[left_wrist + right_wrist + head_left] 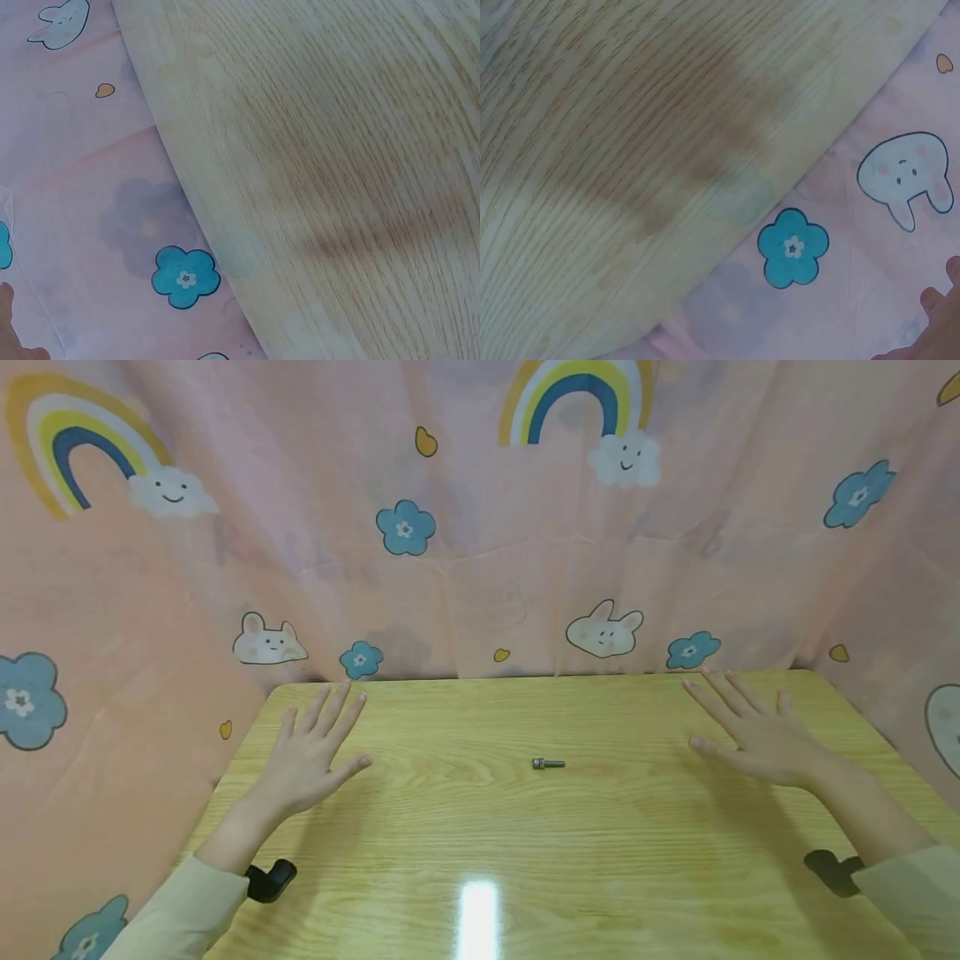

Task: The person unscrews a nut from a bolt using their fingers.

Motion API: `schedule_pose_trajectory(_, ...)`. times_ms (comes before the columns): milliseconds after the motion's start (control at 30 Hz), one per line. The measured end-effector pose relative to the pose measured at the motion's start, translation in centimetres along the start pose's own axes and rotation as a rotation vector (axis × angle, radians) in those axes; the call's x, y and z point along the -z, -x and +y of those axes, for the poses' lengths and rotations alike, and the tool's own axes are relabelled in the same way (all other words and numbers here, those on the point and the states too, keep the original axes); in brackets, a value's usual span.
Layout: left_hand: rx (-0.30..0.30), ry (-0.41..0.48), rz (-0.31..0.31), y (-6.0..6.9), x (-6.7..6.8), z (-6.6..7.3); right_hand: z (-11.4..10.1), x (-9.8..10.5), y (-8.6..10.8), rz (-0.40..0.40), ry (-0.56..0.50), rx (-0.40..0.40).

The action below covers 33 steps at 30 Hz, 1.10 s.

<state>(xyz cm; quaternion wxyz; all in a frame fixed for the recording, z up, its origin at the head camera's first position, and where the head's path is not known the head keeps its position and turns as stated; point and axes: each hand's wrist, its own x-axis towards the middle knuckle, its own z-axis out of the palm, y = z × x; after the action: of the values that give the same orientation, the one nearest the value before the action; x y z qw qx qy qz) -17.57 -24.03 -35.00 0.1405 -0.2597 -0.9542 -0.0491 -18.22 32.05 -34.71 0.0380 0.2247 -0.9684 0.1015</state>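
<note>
A small grey metal bolt-like piece (548,763) lies on its side near the middle of the wooden table (450,827). To its left, my left hand (311,760) is held over the table with its fingers spread, holding nothing. My right hand (757,735) is on the other side, also spread and holding nothing, with its shadow on the wood. Only a bit of the left hand (13,330) shows at the edge of the left wrist view. Part of the right hand (934,330) appears in the lower corner of the right wrist view.
A pink curtain (480,593) printed with rainbows, flowers and rabbits hangs behind the table's back edge and along both sides. Black straps or mounts show at the left wrist (272,881) and the right wrist (834,872). Light reflects off the front of the table.
</note>
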Motion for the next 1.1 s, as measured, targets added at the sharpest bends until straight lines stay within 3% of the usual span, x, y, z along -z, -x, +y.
schedule_pose_trajectory(233,0.025,0.003,-0.03,-0.2,0.1,0.4,-0.1,0.1,-0.3,-0.015,-0.015,-0.021)
schedule_pose_trajectory(467,0.037,0.028,-0.012,-0.6,0.2,1.1,-0.3,0.0,-0.7,0.007,-0.087,0.023)
schedule_pose_trajectory(567,0.032,0.101,0.022,-0.9,0.2,1.7,-0.6,-0.1,-1.0,0.055,-0.157,0.055)
schedule_pose_trajectory(667,0.034,0.228,0.042,-1.3,0.0,2.3,-1.0,0.0,-1.3,0.094,-0.234,0.059)
schedule_pose_trajectory(833,0.054,0.405,-0.002,-1.9,-0.6,3.2,-1.8,-0.1,-2.0,0.161,-0.283,0.072)
schedule_pose_trajectory(967,0.048,0.472,-0.006,-2.4,-1.2,4.0,-2.5,-0.5,-2.6,0.216,-0.289,0.101)
schedule_pose_trajectory(1100,0.02,0.493,0.022,-3.0,-1.8,4.6,-2.9,-1.1,-3.2,0.216,-0.321,0.097)
